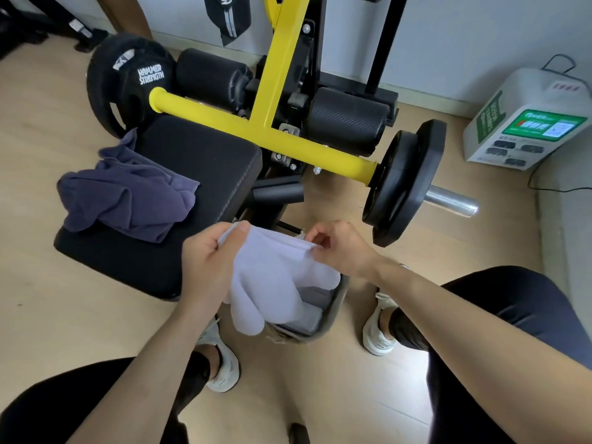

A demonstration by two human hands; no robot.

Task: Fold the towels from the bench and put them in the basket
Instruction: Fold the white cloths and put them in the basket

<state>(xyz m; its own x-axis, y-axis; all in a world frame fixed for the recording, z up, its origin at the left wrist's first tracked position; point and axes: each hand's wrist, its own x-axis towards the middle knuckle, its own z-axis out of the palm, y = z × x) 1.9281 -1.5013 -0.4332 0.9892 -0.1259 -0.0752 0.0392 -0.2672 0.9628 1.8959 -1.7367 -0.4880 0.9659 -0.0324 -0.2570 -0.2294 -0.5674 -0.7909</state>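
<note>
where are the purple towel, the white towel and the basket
purple towel [128, 200]: head view, middle of the crumpled heap
white towel [272, 277]: head view, centre of the hanging cloth
basket [334, 307]: head view, grey rim on its right side

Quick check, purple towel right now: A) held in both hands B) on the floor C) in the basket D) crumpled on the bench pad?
D: the purple towel lies crumpled on the black bench pad, while the left hand and right hand hold the white towel above the basket.
</note>
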